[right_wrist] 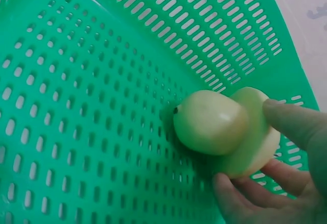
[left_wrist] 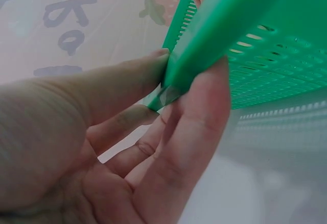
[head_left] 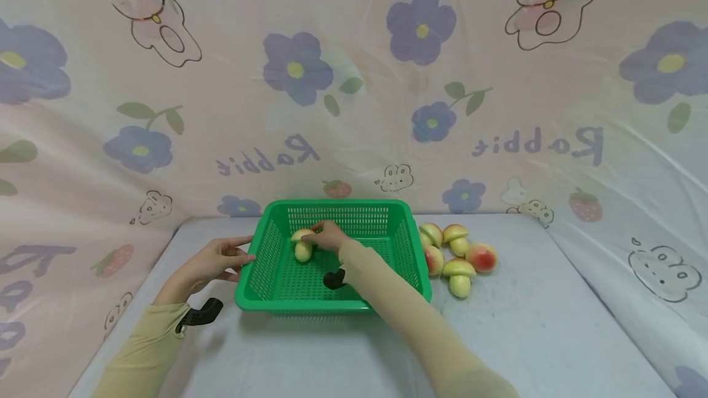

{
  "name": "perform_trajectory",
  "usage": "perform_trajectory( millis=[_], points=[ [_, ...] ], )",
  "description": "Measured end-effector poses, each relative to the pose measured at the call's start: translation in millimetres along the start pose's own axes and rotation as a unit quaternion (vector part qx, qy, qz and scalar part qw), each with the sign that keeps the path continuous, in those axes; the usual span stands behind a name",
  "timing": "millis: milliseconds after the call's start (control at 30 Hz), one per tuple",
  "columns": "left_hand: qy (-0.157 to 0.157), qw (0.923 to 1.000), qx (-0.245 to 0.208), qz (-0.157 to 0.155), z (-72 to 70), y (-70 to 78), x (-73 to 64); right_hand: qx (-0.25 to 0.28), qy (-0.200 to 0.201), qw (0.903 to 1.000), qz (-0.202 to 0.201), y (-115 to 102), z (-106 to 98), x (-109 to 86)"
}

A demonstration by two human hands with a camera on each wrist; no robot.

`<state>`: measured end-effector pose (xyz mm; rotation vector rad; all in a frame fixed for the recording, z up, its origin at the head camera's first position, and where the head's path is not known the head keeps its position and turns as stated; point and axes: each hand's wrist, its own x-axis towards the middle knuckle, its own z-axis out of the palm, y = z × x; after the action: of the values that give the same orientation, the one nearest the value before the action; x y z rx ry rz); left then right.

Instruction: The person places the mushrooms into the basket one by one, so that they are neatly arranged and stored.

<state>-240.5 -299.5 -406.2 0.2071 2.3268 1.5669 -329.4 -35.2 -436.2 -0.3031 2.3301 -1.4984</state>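
Note:
A green plastic basket (head_left: 332, 305) with slotted walls stands on the table. My left hand (head_left: 212, 263) is at its left side; in the left wrist view, the thumb and fingers pinch the green rim (left_wrist: 204, 35) from both sides. My right hand (head_left: 332, 236) reaches inside, near the back left. It holds a pale yellow toy mushroom (head_left: 303, 252) by the cap. From the right wrist, the thumb and fingertips grip the cap's edge (right_wrist: 255, 147), and the rounded stem (right_wrist: 209, 122) points away from the hand, close over the basket floor.
Right of the basket sit several more toy mushrooms (head_left: 459, 275), yellow with reddish caps, some lying against the basket's side. A round red-and-yellow piece (head_left: 482, 258) lies among them. The white table (head_left: 525, 324) meets a rabbit-and-flower print cloth (head_left: 359, 109) behind and at the sides.

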Motion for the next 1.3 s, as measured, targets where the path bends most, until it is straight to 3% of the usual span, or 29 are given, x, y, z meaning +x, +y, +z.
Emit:
perform_trajectory(
  millis=[800, 1067, 1300],
  points=[
    [-0.004, 1.0000, -0.008, 0.004, 0.4, -2.1, -1.6, 0.057, -0.029, 0.9967, 0.050, -8.4, -16.1, -11.1],
    [-0.019, 0.9998, -0.008, 0.006, -0.7, 1.4, -2.1, 0.059, -0.062, 0.9952, 0.047, -21.0, -44.8, -20.9],
    [-0.028, 0.9996, -0.009, -0.002, -1.3, 6.4, -2.3, 0.097, -0.094, 0.9901, 0.039, -32.3, -75.2, -23.9]
  ],
)
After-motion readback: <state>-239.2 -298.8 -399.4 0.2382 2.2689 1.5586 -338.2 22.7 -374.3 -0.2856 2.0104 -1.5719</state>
